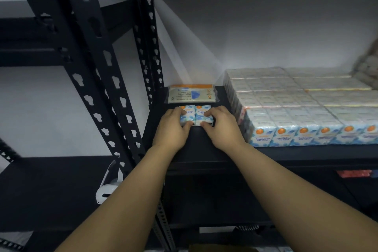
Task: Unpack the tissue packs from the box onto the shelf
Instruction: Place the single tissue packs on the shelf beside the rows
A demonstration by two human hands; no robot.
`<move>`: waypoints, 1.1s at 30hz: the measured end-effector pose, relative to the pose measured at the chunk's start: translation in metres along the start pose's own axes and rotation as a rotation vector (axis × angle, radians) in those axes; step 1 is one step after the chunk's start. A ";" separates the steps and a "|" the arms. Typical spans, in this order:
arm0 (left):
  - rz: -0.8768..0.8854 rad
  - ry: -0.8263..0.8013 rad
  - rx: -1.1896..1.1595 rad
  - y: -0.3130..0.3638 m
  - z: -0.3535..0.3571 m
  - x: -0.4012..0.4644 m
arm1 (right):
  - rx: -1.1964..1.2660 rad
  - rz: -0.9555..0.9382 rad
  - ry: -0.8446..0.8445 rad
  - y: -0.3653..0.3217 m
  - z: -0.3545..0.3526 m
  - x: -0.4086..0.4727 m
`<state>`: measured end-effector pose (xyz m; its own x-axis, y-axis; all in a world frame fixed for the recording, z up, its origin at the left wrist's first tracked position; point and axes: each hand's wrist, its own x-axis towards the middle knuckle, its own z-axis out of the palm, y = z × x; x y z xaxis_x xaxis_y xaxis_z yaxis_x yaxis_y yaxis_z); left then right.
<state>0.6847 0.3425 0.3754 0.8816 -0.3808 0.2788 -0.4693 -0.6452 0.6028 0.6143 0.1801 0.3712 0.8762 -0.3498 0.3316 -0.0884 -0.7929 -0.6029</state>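
Two small blue-and-white mini tissue packs (pixel 194 114) lie side by side on the black shelf (pixel 204 145), near its left end. My left hand (pixel 173 127) grips the left pack, fingers over its top and thumb at its front edge. My right hand (pixel 219 127) grips the right pack the same way. A large block of the same tissue packs (pixel 296 108) fills the shelf to the right, stacked in rows. The box is not in view.
A flat pack of ultra soft facial tissue (pixel 191 93) lies behind the two mini packs. Black perforated uprights (pixel 122 96) stand to the left. A white object (pixel 107 186) sits on the lower left shelf. Something red (pixel 353 174) shows under the shelf at right.
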 end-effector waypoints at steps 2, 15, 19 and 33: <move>-0.011 0.000 0.019 0.000 0.003 0.005 | 0.001 -0.004 0.006 0.001 0.003 0.006; -0.024 0.005 0.044 -0.001 0.004 0.008 | -0.005 0.023 0.012 0.000 0.005 0.009; -0.029 -0.002 0.031 0.000 0.002 0.006 | 0.011 0.034 0.001 -0.002 0.003 0.006; 0.027 0.046 0.056 0.019 -0.005 -0.095 | -0.008 -0.013 -0.090 0.001 -0.032 -0.082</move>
<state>0.5921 0.3695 0.3641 0.8694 -0.3687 0.3290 -0.4939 -0.6718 0.5521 0.5277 0.1920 0.3665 0.9164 -0.2935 0.2722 -0.0804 -0.8011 -0.5931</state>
